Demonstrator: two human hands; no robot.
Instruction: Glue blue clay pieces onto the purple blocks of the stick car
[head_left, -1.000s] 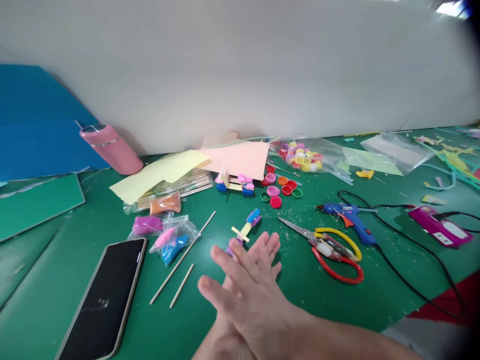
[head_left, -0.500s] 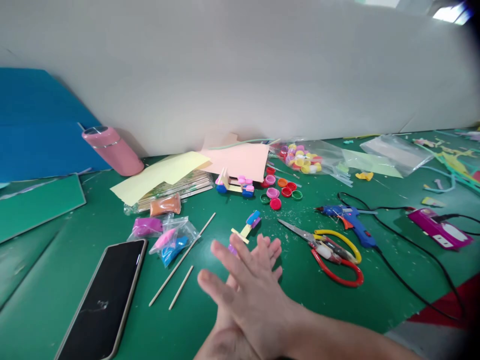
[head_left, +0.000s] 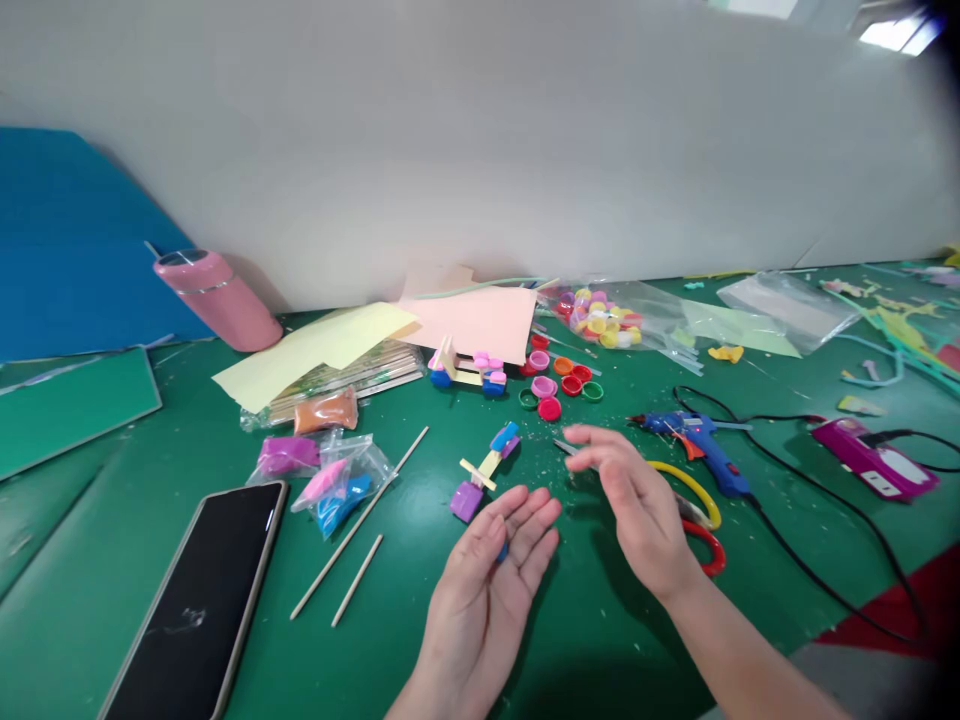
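My left hand point(head_left: 491, 590) is palm up near the front of the table, with a small blue lump of clay point(head_left: 502, 552) cradled in it, partly hidden by the thumb. To the right, my right hand point(head_left: 645, 515) hovers with loosely curled fingers and holds nothing visible. It covers part of the scissors point(head_left: 703, 548), whose red and yellow handles show behind it. Just beyond my left fingertips lies a small assembly of wooden stick and clay point(head_left: 487, 468) with blue and purple ends. Farther back sits a similar pink and blue assembly point(head_left: 469, 375).
A blue glue gun point(head_left: 697, 445) and its cable lie at right beside a purple power strip point(head_left: 874, 458). Coloured rings point(head_left: 549, 408) lie mid-table. At left are a phone point(head_left: 199, 600), bagged clay point(head_left: 289, 456), wooden sticks point(head_left: 356, 582) and a pink bottle point(head_left: 225, 305).
The hands, earlier pressed together palm to palm, have come apart. My right hand has moved right and up, and the blue clay now shows in my left palm.
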